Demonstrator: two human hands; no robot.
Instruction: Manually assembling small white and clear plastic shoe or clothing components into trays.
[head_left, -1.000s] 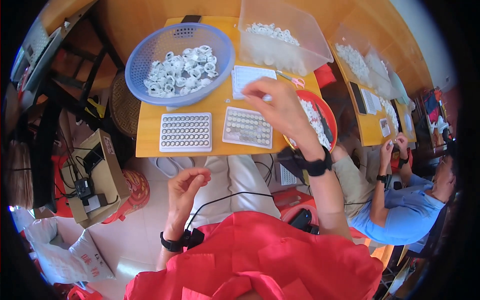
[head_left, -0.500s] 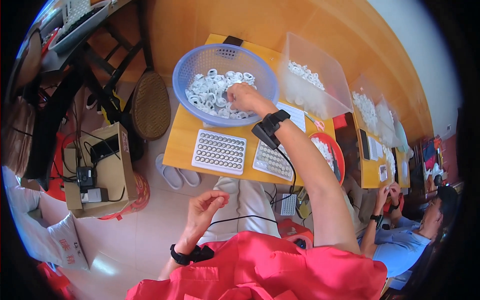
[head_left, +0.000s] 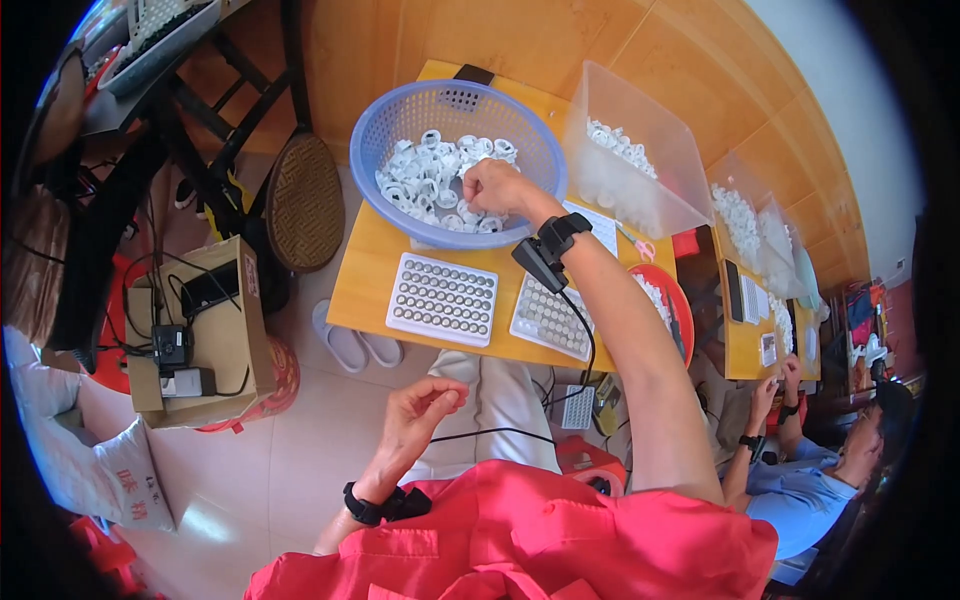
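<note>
A blue perforated plastic basket (head_left: 445, 236) stands on the yellow table, part full of small white ring-shaped plastic pieces (head_left: 428, 165). My right hand (head_left: 497, 188) is inside it over these pieces, fingers curled downward and closed; what they hold is hidden. In front of my lap hangs my left hand (head_left: 420, 415), thumb and fingertips pressed together; anything between them is too small to make out. Nearest me on the table lie a white tray (head_left: 440, 335) with rows of round silver button cells and a second tray (head_left: 523, 325) with paler round discs, partly behind my right wrist cable.
Right of the basket are a clear plastic bin (head_left: 680, 165), scissors (head_left: 642, 244) and a red bowl (head_left: 683, 310) of white pieces. A cardboard box (head_left: 262, 330) with cables stands at left. A co-worker (head_left: 815, 500) sits at the right. A black cable (head_left: 495, 432) crosses my lap.
My right hand has stayed in the basket with little movement among the white pieces. The left hand's fingers have drawn a little closer together. The view has shifted slightly.
</note>
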